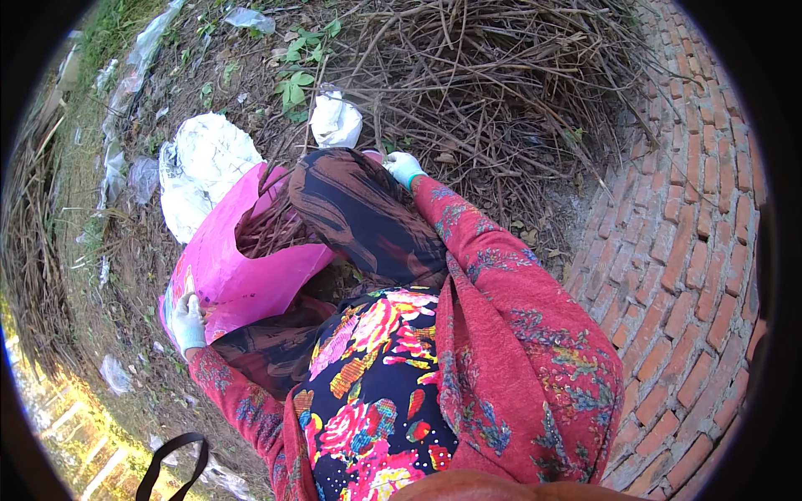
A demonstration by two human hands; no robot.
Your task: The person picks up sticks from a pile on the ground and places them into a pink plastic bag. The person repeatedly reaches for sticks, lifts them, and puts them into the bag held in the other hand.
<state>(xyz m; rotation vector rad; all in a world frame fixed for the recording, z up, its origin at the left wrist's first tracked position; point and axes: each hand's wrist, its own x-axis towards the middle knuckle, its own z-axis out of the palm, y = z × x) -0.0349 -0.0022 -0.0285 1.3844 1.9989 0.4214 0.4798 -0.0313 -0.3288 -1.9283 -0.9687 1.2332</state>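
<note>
A pink plastic sack (250, 282) lies open on the ground before me, with brown sticks (276, 228) inside its torn-looking mouth. My left hand (190, 322), in a white glove, pinches the sack's outer side at the lower left. Beyond my raised knee is my right hand (403, 168), in a white glove with a green cuff, by a small pink thing (373, 155) mostly hidden behind the knee. The fingers there are partly hidden, so its hold is unclear.
A large heap of dry sticks (501, 75) lies ahead. A brick wall (683, 269) curves along the right. One white plastic bag (203, 163) lies behind the sack, and a smaller white bag (336, 119) beyond my knee. Plastic scraps (116, 374) litter the soil at left.
</note>
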